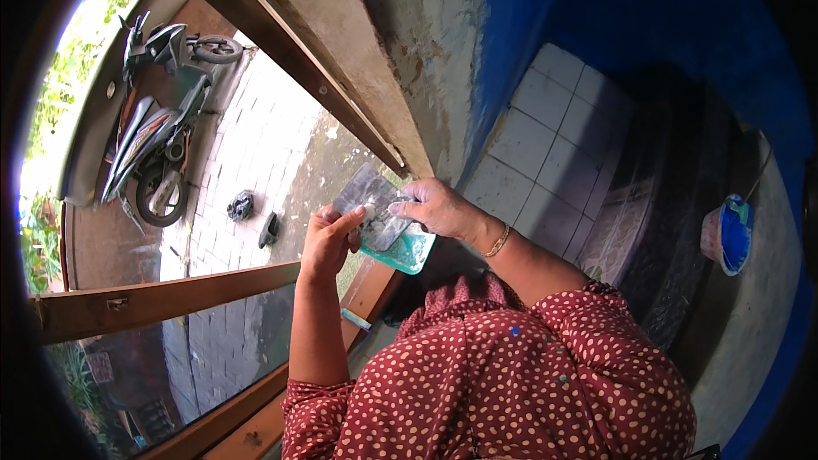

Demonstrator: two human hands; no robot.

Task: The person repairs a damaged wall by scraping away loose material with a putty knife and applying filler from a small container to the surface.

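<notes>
Between my two hands is a thin grey rectangular sheet [368, 190], smudged with white, paste-like residue. My left hand [328, 240] is closed on its left side, with the thumb pressed on the upper face. At the right edge, my right hand [443, 208] pinches it, and whitish smears mark those fingers. Directly under the sheet, partly covered by it, shows a teal plastic tray [415, 262] with white residue inside. What supports the tray is hidden.
A wooden frame [204, 296] crosses at left, near a patchy wall [426, 60]. Beyond stand motorcycles [162, 149] on paving, with a dark bundle [241, 205] lying there. White tiles [545, 145] and a bucket with blue paint [733, 234] are at right.
</notes>
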